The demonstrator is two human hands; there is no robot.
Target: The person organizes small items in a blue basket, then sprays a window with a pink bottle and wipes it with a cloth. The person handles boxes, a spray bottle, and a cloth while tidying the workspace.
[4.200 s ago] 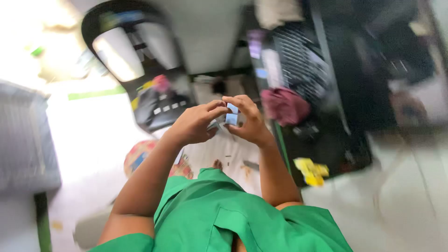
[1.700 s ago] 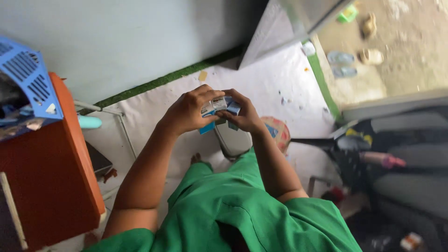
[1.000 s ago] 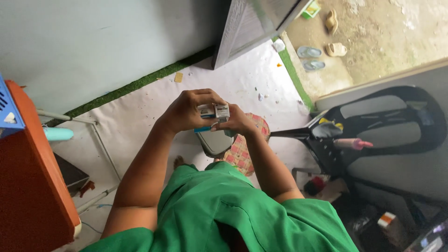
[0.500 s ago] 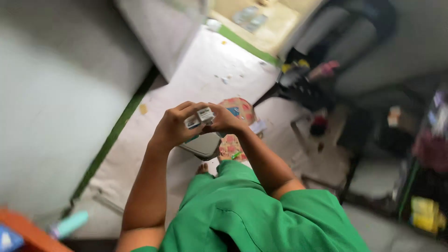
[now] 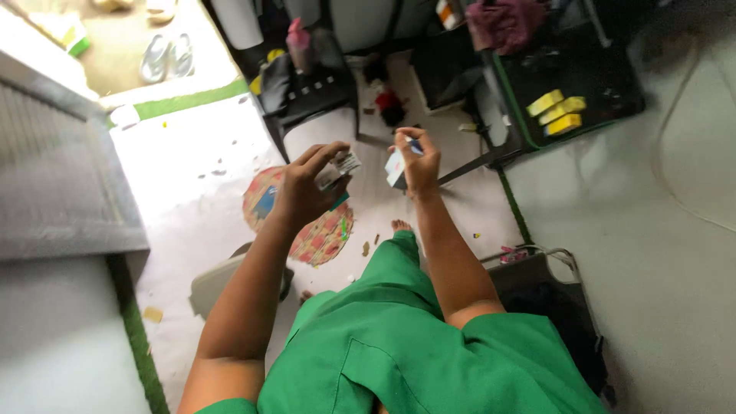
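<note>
**A:** What am I looking at on the head feed?

**B:** I've got the left hand (image 5: 307,188) pinching a small white packet (image 5: 346,162) between thumb and fingers. The right hand (image 5: 418,161) is curled around a second small white-and-blue packet (image 5: 395,167). Both are held up in the air, near each other but apart.

**A:** And below?

**B:** A round colourful mat (image 5: 307,226) on the pale floor (image 5: 199,184), right under the left hand. Yellow blocks (image 5: 556,113) sit further off on a dark tray.
</note>
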